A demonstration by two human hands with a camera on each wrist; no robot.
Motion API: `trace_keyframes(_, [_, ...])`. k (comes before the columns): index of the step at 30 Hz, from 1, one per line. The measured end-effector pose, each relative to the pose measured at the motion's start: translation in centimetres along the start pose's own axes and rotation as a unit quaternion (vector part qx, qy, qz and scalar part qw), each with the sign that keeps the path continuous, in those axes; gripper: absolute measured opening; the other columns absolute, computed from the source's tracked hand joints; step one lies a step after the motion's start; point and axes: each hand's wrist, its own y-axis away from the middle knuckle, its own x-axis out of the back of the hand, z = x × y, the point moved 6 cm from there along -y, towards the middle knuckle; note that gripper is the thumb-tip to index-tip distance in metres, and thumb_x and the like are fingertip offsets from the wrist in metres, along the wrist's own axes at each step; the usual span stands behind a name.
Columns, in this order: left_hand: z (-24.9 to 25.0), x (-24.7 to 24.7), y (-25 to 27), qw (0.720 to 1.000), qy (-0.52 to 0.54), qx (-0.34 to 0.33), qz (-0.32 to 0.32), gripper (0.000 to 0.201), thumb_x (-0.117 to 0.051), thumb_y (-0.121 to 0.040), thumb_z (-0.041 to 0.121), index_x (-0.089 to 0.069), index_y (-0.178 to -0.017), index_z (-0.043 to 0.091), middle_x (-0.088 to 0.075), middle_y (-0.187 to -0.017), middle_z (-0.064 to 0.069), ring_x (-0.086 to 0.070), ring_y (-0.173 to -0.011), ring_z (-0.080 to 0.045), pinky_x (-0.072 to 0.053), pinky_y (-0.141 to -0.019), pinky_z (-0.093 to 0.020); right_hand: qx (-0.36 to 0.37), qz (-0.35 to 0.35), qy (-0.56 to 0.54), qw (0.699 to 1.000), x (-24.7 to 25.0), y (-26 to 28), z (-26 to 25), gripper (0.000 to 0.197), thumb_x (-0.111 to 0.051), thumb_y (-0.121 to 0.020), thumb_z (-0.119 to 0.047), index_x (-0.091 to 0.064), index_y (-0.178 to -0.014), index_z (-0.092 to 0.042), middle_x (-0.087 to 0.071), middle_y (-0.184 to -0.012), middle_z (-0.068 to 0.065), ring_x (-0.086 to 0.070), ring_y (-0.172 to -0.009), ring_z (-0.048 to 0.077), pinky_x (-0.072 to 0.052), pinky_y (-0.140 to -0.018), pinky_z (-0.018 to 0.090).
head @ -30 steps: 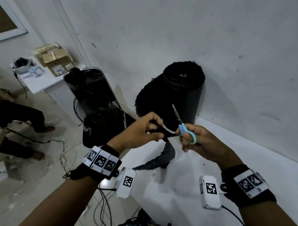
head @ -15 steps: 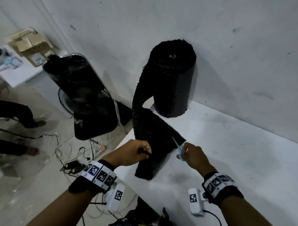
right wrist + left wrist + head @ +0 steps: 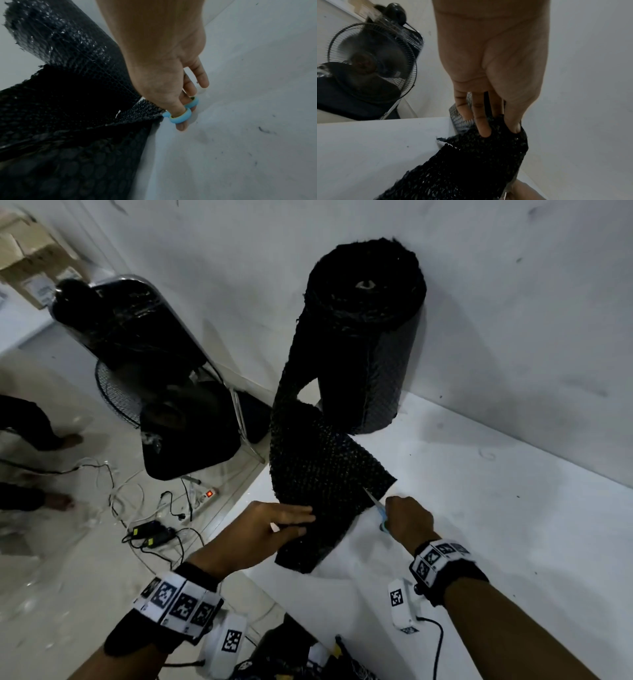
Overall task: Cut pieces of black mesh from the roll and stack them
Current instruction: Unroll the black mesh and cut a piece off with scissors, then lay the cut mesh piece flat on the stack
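Observation:
A fat roll of black mesh (image 3: 363,337) stands upright on the white table (image 3: 496,525) against the wall. Its loose end (image 3: 322,474) runs down toward me and lies on the table's left part. My left hand (image 3: 301,520) lies on the sheet's left edge; in the left wrist view the mesh (image 3: 471,169) sits pinched between my thumb and straight fingers (image 3: 483,128). My right hand (image 3: 400,515) grips blue-handled scissors (image 3: 376,505), blades at the sheet's right edge. The right wrist view shows thumb and finger through the blue loops (image 3: 181,116).
Left of the table, on the floor, stand a fan (image 3: 123,392) and a black chair (image 3: 188,436), with cables and a power strip (image 3: 205,496). Another person's legs (image 3: 27,426) are at far left. Cardboard boxes (image 3: 27,251) sit at the back left.
Both hands came down from in front of the roll to the table. The left hand's curled grip flattened onto the mesh, and the scissors reached the sheet's right edge.

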Motion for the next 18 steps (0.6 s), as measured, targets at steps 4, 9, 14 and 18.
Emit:
trace_keyframes(4, [0.0, 2.1, 0.5, 0.998, 0.006, 0.014, 0.068, 0.025, -0.074, -0.089, 0.019, -0.077, -0.11, 0.031, -0.072, -0.111, 0.021, -0.07, -0.09, -0.008, -0.044, -0.066, -0.007, 0.012, -0.002, 0.016, 1.0, 0.1, 0.0, -0.2, 0.029, -0.064, -0.091, -0.032, -0.061, -0.112, -0.011, -0.062, -0.119, 0.009, -0.059, -0.112, 0.029, -0.048, -0.081, 0.032])
trace_keyframes(9, [1.0, 1.6, 0.0, 0.997, 0.008, 0.009, 0.073, 0.021, -0.075, -0.088, 0.022, -0.078, -0.106, 0.031, -0.073, -0.096, 0.019, -0.068, -0.083, -0.012, -0.047, -0.064, -0.014, 0.033, -0.067, -0.046, 0.996, 0.5, 0.9, -0.2, 0.025, -0.063, -0.092, -0.03, -0.062, -0.109, -0.013, -0.061, -0.121, 0.01, -0.059, -0.112, 0.029, -0.049, -0.086, 0.033])
trace_keyframes(14, [3.9, -0.9, -0.8, 0.998, 0.029, -0.002, 0.05, 0.019, -0.078, -0.086, 0.024, -0.078, -0.104, 0.03, -0.071, -0.085, 0.028, -0.067, -0.079, 0.002, -0.046, -0.072, -0.01, 0.109, -0.138, -0.332, 0.927, 2.9, 5.7, -2.6, 0.037, -0.085, -0.076, -0.028, -0.064, -0.107, -0.025, -0.067, -0.104, -0.003, -0.064, -0.096, 0.018, -0.048, -0.078, 0.023])
trace_keyframes(18, [7.2, -3.6, -1.3, 0.998, 0.052, -0.029, 0.035, 0.015, -0.078, -0.086, 0.024, -0.078, -0.101, 0.028, -0.074, -0.086, 0.019, -0.069, -0.082, 0.003, -0.051, -0.077, -0.014, 0.163, -0.208, -0.411, 0.873, 3.1, 12.1, -5.3, 0.091, -0.089, -0.069, -0.041, -0.036, -0.143, -0.038, -0.051, -0.134, -0.016, -0.057, -0.115, 0.008, -0.051, -0.085, 0.021])
